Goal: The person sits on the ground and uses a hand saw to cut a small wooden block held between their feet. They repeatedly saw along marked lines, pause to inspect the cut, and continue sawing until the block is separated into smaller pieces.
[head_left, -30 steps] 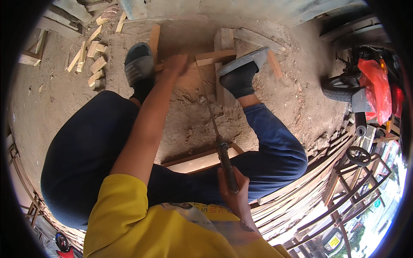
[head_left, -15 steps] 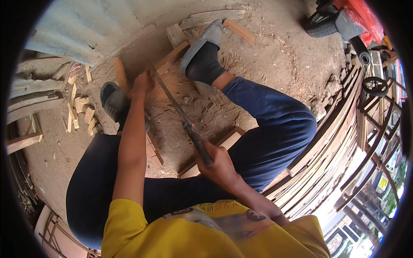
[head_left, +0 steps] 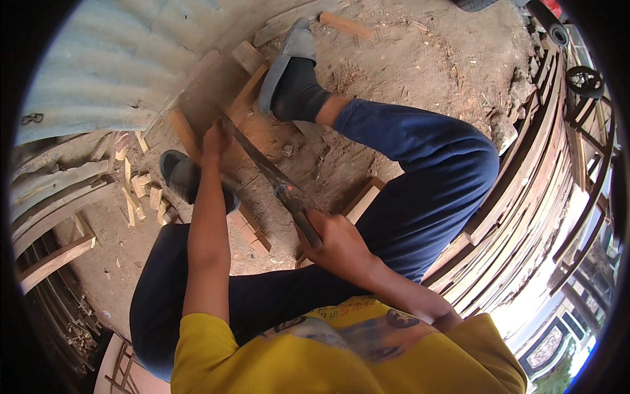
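Note:
My right hand (head_left: 335, 236) grips the dark handle of a hand saw (head_left: 262, 157), its long blade slanting away to the upper left. The blade's far part lies across a reddish-brown board (head_left: 244, 93) amid sawdust. My left hand (head_left: 215, 136), fingers curled, holds this board just left of the blade; its fingertips are partly hidden. My right foot, in a grey slide and dark sock (head_left: 289, 85), rests beside the board on a timber. Another plank (head_left: 184, 131) lies beyond my left hand.
Corrugated metal (head_left: 98, 65) stands at upper left. Wood offcuts (head_left: 138, 187) lie left of my left foot (head_left: 180, 171); a box-like piece (head_left: 364, 197) lies near my right thigh. Long stacked boards (head_left: 512, 217) and a metal frame (head_left: 590, 171) fill the right side, a wheel at top right.
My right hand and the saw have moved forward, away from my body, and the blade now slants more leftward. The view has swung, showing more metal sheet and less of the red bag.

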Action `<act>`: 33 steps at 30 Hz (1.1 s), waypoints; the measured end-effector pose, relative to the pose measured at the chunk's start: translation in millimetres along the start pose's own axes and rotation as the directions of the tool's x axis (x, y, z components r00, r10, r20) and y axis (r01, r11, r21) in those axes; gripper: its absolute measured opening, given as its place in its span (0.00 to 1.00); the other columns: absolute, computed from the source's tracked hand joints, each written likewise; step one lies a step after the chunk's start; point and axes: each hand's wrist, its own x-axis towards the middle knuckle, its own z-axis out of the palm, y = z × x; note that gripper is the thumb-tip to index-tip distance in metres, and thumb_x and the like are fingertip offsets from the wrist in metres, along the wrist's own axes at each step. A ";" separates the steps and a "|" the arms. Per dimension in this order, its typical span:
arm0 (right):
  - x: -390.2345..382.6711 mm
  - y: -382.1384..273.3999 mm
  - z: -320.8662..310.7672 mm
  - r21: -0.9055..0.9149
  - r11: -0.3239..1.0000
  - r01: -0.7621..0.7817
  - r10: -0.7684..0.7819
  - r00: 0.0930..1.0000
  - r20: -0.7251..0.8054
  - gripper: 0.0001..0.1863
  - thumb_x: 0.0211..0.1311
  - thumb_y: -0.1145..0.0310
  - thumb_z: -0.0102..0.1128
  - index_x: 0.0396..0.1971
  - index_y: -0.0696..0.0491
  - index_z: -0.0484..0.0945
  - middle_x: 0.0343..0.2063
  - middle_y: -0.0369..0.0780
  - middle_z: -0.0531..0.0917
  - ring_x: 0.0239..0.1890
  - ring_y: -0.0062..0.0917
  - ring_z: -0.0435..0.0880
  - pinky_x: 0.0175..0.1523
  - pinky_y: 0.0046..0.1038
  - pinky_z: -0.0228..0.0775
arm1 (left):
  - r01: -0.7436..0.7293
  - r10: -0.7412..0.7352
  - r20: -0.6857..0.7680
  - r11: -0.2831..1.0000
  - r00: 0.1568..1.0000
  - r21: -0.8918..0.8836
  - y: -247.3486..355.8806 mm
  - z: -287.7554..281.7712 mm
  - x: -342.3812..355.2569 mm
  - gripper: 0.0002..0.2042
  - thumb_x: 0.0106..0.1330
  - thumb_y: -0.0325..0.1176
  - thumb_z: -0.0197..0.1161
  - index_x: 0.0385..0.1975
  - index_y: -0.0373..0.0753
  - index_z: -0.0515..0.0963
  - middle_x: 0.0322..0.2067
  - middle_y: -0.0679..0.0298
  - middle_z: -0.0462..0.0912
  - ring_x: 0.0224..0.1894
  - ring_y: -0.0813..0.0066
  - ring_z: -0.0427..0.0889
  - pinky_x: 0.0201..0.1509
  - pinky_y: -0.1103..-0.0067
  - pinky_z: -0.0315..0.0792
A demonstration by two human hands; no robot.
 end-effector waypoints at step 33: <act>-2.2 7.9 -14.3 -0.009 0.997 -0.074 0.074 0.997 -0.020 0.11 0.60 0.73 0.63 0.22 0.59 0.71 0.11 0.40 0.72 0.15 0.12 0.68 0.20 0.24 0.60 | 0.007 0.034 0.184 0.975 0.982 -0.221 21.8 -37.7 7.1 0.24 0.56 0.32 0.59 0.54 0.32 0.73 0.50 0.44 0.77 0.54 0.51 0.76 0.57 0.64 0.71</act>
